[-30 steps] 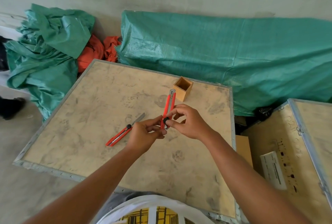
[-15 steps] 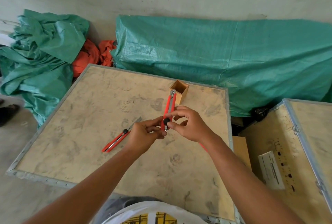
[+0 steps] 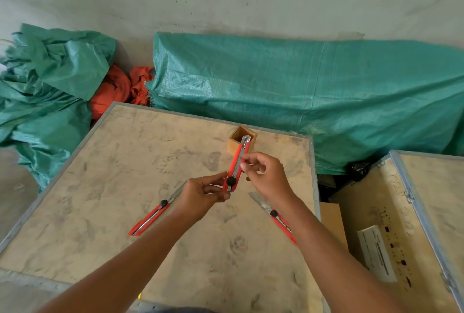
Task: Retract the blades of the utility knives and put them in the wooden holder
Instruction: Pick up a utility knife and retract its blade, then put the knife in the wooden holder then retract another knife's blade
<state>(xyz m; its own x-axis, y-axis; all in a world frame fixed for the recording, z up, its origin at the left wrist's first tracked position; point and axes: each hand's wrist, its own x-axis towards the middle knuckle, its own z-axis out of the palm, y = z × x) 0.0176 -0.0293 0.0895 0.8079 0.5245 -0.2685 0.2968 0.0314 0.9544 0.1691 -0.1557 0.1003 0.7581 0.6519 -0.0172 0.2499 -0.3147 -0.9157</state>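
Note:
A red utility knife (image 3: 236, 165) with a black knob is held above the wooden board, tip pointing away toward the small square wooden holder (image 3: 241, 141). My left hand (image 3: 200, 197) pinches its lower end near the knob. My right hand (image 3: 266, 177) grips its upper half with the fingertips. No blade shows beyond its metal tip. A second red knife (image 3: 153, 216) lies on the board to the left with its blade out. A third red knife (image 3: 275, 217) lies to the right, blade out, partly hidden by my right forearm.
The work surface is a dusty plywood crate lid (image 3: 100, 187) with metal edging. Another crate (image 3: 401, 224) stands at the right with a white label. Green tarpaulin (image 3: 313, 91) and orange cloth (image 3: 118, 91) lie behind, against the wall.
My right hand has slid from the black knob up along the held knife's body. The view tilted, bringing the third knife under my right forearm into sight.

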